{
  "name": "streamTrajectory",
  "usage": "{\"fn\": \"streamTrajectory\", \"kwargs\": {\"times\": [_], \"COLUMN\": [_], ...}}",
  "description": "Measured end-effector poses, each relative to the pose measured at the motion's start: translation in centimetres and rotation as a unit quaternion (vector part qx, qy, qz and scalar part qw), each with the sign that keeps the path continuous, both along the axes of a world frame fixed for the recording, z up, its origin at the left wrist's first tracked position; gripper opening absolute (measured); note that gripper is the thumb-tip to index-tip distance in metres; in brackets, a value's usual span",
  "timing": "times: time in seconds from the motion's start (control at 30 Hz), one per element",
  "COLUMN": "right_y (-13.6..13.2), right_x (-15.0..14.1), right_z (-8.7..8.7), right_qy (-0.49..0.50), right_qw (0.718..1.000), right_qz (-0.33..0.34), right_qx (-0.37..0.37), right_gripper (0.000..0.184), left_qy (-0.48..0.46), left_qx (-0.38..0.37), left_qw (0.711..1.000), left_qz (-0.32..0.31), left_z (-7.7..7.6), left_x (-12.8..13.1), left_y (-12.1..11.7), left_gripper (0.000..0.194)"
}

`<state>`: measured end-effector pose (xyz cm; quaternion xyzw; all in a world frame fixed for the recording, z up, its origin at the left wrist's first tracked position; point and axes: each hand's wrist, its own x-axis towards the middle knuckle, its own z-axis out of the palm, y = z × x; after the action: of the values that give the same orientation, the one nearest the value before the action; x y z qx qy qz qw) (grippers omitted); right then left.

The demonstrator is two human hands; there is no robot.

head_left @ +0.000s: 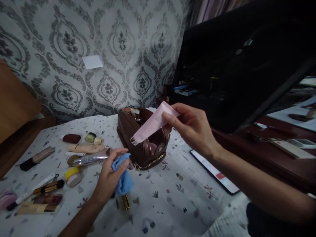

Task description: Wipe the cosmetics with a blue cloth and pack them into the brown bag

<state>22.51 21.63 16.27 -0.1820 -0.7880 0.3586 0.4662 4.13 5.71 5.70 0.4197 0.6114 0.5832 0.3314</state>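
Observation:
My right hand (pixel 191 126) pinches the flat end of a pale pink tube (pixel 151 125), which slants down with its cap over the open brown leather pouch (pixel 138 144). A bottle with a clear cap (pixel 135 114) stands inside the pouch. My left hand (pixel 111 176) is closed on a blue cloth (pixel 123 176), just left of the pouch. A gold-capped item (pixel 125 201) lies under the cloth.
Several cosmetics lie on the patterned sheet at the left: a silver tube (pixel 90 159), a beige tube (pixel 85 148), a yellow-lidded jar (pixel 72 176), brushes and sticks. A phone (pixel 214 171) lies at the right. Beyond it stand a dark wooden surface and a black screen (pixel 234 59).

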Motion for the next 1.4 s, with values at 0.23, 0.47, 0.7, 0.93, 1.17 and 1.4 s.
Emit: {"fn": "streamTrajectory", "kwargs": {"times": [0.23, 0.47, 0.7, 0.93, 1.17, 1.4], "right_y": [3.0, 3.9, 4.1, 3.9, 3.3, 3.8], "right_x": [0.8, 0.8, -0.7, -2.1, -2.8, -3.2], "right_z": [1.2, 1.0, -2.0, -2.8, -2.2, -2.3], "right_qy": [-0.037, -0.063, -0.293, -0.421, -0.473, -0.503], "right_qw": [0.999, 0.986, 0.918, 0.855, 0.832, 0.789], "right_qz": [-0.004, -0.109, -0.17, -0.216, -0.189, -0.197], "right_qx": [0.017, 0.105, 0.207, 0.211, 0.22, 0.292], "right_gripper": [0.04, 0.027, 0.021, 0.027, 0.034, 0.031], "left_qy": [0.219, 0.233, 0.235, 0.242, 0.256, 0.256], "left_qx": [-0.016, 0.002, -0.009, -0.009, -0.013, -0.009], "left_qw": [0.968, 0.965, 0.963, 0.963, 0.958, 0.955], "left_qz": [-0.123, -0.124, -0.129, -0.119, -0.128, -0.149], "left_z": [-3.9, -3.6, -3.8, -3.7, -3.7, -4.2], "left_x": [0.4, 0.4, 0.3, 0.4, 0.3, -0.1], "left_y": [-1.8, -1.5, -1.6, -1.6, -1.6, -1.5], "left_gripper": [0.021, 0.023, 0.024, 0.022, 0.022, 0.022]}}
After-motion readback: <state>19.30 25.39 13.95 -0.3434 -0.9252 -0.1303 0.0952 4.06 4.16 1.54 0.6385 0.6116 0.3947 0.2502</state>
